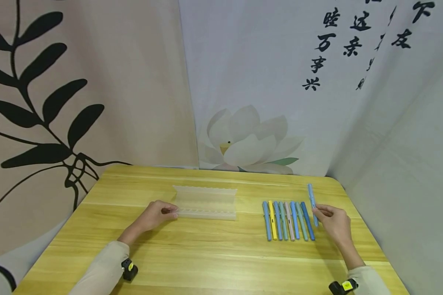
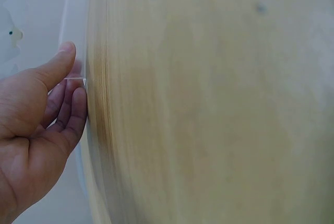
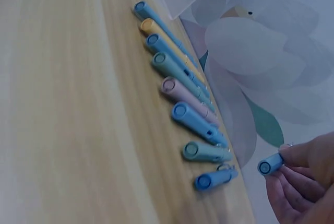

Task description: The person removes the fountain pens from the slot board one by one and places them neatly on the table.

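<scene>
A translucent plastic pen case (image 1: 206,200) lies spread on the table, its rims scalloped. My left hand (image 1: 156,215) pinches its near left corner; in the left wrist view, the thumb and fingers (image 2: 78,112) close round the clear edge. On the right, my right hand (image 1: 335,225) holds a light blue pen (image 1: 311,196) between thumb and fingertips, its end (image 3: 266,167) facing the right wrist camera. Left of this hand, several capped pens lie side by side in a row, among them a yellow pen (image 1: 272,221), a pinkish pen (image 1: 289,222) and a darker blue pen (image 1: 308,223).
The wooden table (image 1: 206,258) ends at the back against hanging cloth (image 1: 151,102) printed with leaves, a lotus and writing. Another pale cloth (image 1: 409,172) hangs along the right side. Bare tabletop shows between the case and the row of pens.
</scene>
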Demonstrator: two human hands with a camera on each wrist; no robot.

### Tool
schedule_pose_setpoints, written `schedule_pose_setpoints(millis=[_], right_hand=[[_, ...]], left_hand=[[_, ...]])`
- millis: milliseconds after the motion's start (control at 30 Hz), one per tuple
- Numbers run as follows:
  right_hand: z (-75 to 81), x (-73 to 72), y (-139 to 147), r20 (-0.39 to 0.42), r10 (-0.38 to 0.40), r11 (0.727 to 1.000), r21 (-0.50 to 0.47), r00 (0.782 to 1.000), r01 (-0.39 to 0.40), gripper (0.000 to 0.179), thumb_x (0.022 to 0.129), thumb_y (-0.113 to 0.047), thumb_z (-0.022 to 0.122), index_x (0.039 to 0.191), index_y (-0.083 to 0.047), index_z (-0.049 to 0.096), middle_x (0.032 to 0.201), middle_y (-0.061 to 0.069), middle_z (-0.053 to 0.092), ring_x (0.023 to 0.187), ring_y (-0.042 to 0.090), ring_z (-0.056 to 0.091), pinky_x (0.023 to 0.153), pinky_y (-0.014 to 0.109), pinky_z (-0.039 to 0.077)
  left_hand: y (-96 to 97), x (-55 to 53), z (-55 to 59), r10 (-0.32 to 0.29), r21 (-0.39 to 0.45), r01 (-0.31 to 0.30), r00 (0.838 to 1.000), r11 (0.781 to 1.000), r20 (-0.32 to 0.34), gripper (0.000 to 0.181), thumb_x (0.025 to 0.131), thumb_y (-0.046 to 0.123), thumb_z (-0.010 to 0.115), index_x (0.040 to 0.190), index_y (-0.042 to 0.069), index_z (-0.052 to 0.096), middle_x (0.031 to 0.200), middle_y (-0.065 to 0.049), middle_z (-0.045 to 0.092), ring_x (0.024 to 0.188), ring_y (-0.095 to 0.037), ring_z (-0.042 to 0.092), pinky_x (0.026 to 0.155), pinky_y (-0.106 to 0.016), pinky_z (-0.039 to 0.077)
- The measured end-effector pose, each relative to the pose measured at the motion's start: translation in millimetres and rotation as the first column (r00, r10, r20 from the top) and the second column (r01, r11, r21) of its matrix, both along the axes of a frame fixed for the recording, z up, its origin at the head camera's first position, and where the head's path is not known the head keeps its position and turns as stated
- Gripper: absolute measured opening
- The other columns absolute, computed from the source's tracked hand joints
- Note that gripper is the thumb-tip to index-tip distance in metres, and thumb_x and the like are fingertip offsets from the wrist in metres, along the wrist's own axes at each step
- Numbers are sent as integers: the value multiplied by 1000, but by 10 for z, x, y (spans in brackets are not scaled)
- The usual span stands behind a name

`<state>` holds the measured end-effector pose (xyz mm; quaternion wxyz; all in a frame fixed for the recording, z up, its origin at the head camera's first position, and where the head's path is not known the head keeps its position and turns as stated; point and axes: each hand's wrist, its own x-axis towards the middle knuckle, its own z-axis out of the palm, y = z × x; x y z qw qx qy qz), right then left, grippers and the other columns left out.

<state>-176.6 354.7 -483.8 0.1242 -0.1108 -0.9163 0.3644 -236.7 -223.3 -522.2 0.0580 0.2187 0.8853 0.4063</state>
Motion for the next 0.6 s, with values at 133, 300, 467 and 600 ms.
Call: schedule_pose_setpoints(millis=[133,300,467,600], right_hand=[[-45,38,53,19,-11,1000,4,1000,11,37,98,-30,72,120,0,74,108,19,76,85,24,73,60,24,53],[-133,69,114,35,-16,1000,-3,999,16,37,98,-29,71,119,1,74,106,19,76,92,31,73,63,24,54],[-223,104,153,66,-9,999,-32,998,11,37,98,-28,71,118,2,74,106,20,76,85,21,72,61,23,55],[-268,110,184,90,-3,1000,-19,996,5,36,98,-28,72,116,3,75,102,19,76,77,15,70,60,27,55]], left_hand=[[2,2,7,-1,-3,1,1000,1000,-5,35,98,23,70,123,-2,72,119,-16,73,107,-29,69,89,-44,58],[0,-3,3,-1,1,1,1000,1000,-4,35,98,23,70,122,-2,72,119,-16,73,107,-29,69,89,-43,58],[0,-5,0,6,7,-6,1000,1000,4,35,98,22,71,123,-3,72,120,-16,73,107,-28,69,89,-44,58],[0,-6,2,8,9,-9,1000,1000,8,34,98,21,71,123,-2,72,120,-16,73,107,-28,69,89,-42,58]])
